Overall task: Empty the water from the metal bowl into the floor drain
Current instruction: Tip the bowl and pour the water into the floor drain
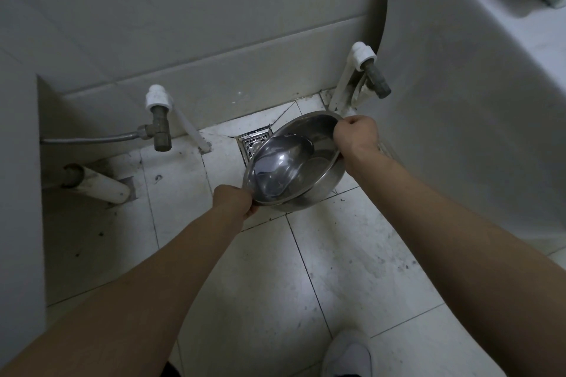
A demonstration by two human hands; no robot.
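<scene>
Stained white floor (337, 254) tiles run up to the wall. The left hand (234, 200) clenches the bowl's near-left rim. The drain (252, 142) lies at the floor's far edge, partly hidden under the bowl's (294, 162) far-left lip. The bowl is held aloft, with water pooled towards the left. The right hand (355, 136) grasps the far-right rim.

We had the bowl (309, 168) in both hands: our left hand (234, 200) pinched the near rim, our right hand (355, 138) gripped the far rim. The bowl hung tipped above the white floor tiles (352, 254), its edge covering part of the drain (252, 144), water (272, 174) pooled against its left inner wall. A tap (159, 128) stood at the left, and one white shoe (347, 355) showed below.
</scene>
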